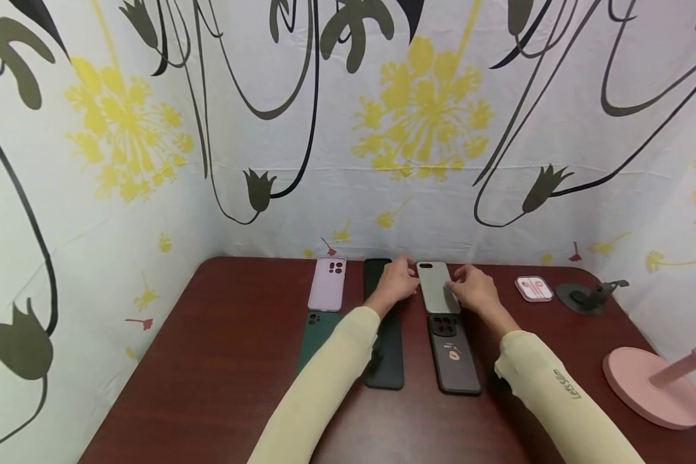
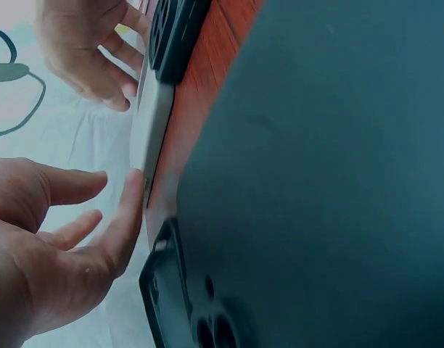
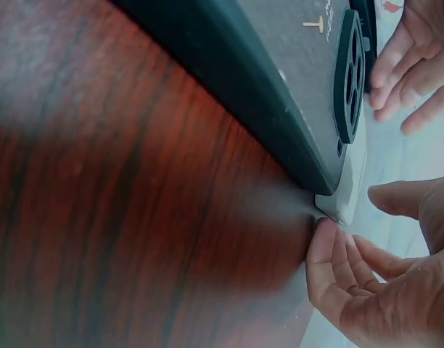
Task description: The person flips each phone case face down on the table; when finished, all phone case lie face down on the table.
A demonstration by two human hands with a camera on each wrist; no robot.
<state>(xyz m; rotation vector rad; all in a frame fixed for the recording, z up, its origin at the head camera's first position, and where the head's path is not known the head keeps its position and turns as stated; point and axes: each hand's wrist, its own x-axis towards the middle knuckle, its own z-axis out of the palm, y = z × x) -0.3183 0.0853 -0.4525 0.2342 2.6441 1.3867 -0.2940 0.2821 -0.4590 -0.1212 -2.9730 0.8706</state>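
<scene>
A pale grey-green phone case (image 1: 437,288) lies back up near the table's far edge, between both hands. My left hand (image 1: 397,281) is at its left side, and in the left wrist view an index fingertip (image 2: 135,177) touches the case's edge while the thumb stays apart. On the opposite side, my right hand (image 1: 477,290) has its fingertips (image 3: 325,230) against the edge, with the thumb raised off it. Directly below, a dark phone case (image 1: 455,361) with a small printed picture meets the pale case end to end. The left forearm partly covers a column of black cases (image 1: 390,361).
A lilac phone case (image 1: 327,285) and a dark green one (image 1: 315,332) lie at the left, the green partly hidden by the sleeve. To the right are a small white-and-pink square box (image 1: 534,289), a dark round-based stand (image 1: 580,299) and a pink round base (image 1: 638,386). Patterned cloth hangs behind.
</scene>
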